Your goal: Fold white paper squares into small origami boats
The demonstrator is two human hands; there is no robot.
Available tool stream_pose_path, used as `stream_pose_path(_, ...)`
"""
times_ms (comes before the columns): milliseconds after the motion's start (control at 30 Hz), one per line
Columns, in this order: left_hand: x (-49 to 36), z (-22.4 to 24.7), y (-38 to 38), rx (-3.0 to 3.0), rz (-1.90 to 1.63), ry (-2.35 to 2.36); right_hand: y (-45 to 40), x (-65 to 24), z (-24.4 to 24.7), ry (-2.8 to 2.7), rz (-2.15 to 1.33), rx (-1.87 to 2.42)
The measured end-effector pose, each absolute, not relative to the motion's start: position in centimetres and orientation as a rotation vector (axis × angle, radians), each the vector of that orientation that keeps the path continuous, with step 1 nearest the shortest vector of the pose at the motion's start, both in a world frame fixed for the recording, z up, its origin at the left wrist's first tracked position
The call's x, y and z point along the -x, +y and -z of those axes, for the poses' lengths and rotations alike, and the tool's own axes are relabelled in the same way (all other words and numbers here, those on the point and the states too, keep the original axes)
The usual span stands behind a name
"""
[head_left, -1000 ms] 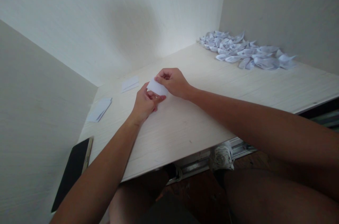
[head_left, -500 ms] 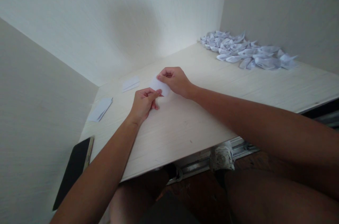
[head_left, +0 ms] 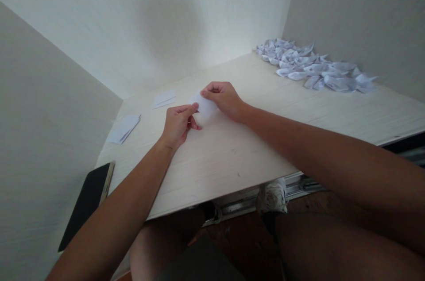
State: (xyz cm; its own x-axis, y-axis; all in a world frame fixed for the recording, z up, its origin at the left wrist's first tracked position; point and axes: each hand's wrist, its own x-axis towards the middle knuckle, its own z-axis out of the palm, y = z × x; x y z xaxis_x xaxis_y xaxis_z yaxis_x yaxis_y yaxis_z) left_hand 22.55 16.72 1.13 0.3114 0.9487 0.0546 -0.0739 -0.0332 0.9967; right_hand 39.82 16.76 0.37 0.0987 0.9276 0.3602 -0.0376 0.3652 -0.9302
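Observation:
A small white paper piece [head_left: 206,107] is held between both hands above the middle of the pale table. My left hand [head_left: 179,124] pinches its left edge between thumb and fingers. At its upper right, my right hand [head_left: 225,98] grips the paper with thumb and bent fingers. To the left of my hands lie a stack of white paper sheets [head_left: 124,128] and, farther back, a few more sheets [head_left: 164,98]. Many folded white paper pieces [head_left: 308,66] are heaped at the back right, by the wall.
A dark phone-like slab [head_left: 86,201] rests at the table's left edge, beside my left forearm. Walls enclose the table [head_left: 212,161] at the back and sides. Below its front edge are metal rails and a whitish crumpled bundle [head_left: 274,196].
The view has shifted slightly. My left hand has moved a little up along the paper's left edge, while my right hand keeps its hold.

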Motion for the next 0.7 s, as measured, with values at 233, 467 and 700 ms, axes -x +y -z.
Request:
stream_pose_path(233,-22.75,-1.03,16.78,-1.269,-1.118,0.919,16.92,-39.97,0.13,-1.22,-0.939,0.928)
stream_pose_path(467,-22.89,-1.18,16.68,-1.256,-1.15,0.911,17.06,-40.1,0.49,-1.208,-0.978,0.913)
stream_pose_path(700,-22.97,-0.9,16.99,-1.206,-1.2,0.911,17.18,-40.17,0.62,-1.214,-1.023,0.914)
